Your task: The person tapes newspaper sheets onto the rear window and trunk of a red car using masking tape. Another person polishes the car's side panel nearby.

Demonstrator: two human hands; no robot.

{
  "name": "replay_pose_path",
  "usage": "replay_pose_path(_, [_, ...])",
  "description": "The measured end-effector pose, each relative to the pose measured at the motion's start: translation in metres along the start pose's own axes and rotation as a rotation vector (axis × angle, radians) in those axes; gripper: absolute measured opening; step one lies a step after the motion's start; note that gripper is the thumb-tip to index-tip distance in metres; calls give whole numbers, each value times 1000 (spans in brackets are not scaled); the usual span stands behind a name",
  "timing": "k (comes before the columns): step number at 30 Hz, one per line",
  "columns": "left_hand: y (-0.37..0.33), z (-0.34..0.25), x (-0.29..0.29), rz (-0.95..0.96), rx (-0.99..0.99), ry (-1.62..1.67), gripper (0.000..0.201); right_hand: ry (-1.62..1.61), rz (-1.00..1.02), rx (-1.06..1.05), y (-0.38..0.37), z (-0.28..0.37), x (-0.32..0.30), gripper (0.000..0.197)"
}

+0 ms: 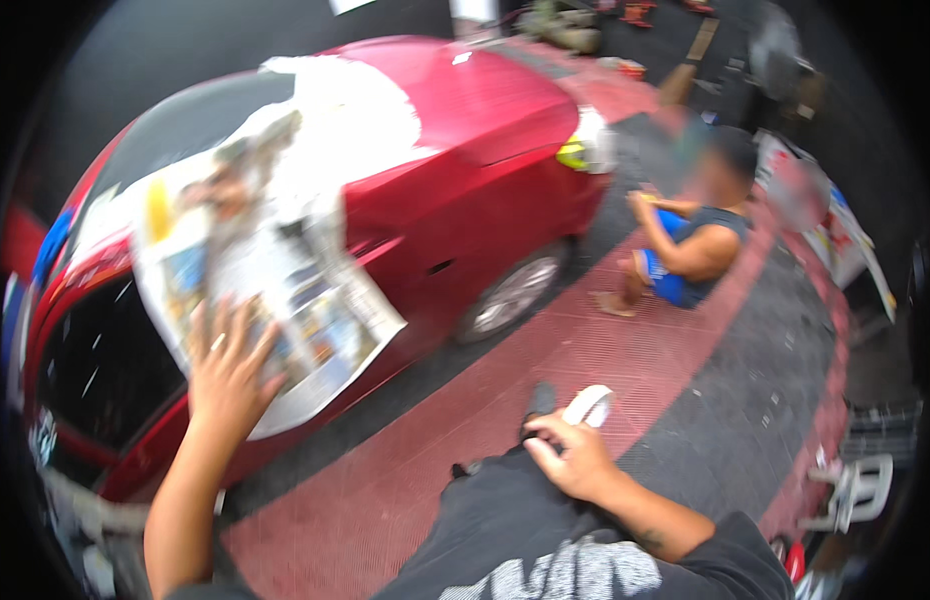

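Note:
My left hand [230, 358] is open, its fingers spread against the lower part of a sheet of newspaper [315, 290]. The sheet is printed in colour and hangs over the side of a red car [485, 185], covering part of its window and body. White paper [360, 105] lies higher up, across the edge of the glass. My right hand [575, 462] is closed at my waist, gripping a roll of white tape [589, 405] that sticks out past the fingers. Blur hides how the fingers meet the roll.
A person [710, 245] in a dark top and blue shorts squats near the car's wheel [515, 290]. Red and dark grey floor tiles [355, 500] run beside the car. A white plastic chair [855, 490] stands at the right. Clutter lines the far edge.

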State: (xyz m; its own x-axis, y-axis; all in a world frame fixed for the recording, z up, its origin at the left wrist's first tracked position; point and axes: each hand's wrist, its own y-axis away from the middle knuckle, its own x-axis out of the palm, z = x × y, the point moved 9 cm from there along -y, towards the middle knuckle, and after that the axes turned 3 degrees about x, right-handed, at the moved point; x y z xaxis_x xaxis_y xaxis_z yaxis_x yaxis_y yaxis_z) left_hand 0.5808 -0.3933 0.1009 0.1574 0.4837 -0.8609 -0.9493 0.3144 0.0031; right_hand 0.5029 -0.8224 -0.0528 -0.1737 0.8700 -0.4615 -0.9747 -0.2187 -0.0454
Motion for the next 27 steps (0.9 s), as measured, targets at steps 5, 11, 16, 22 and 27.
replay_pose_path(5, [54, -9, 11, -135, -151, -27, 97, 104, 22, -42, -11, -16, -20, 30])
replay_pose_path(11, [53, -67, -7, -293, -334, 86, 108, 93, 127, 40, -38, -57, -26, 43])
replay_pose_path(16, [9, -164, -32, -180, -230, 194, 99, -20, 302, 55, -93, -99, -26, 34])
replay_pose_path(22, [15, -67, 1, -99, -468, -98, 96, 121, 481, -10, -164, -127, -32, 29])
replay_pose_path(27, [32, -78, 40, 136, -655, -32, 92, 11, 281, -23, -200, -163, -41, 29])
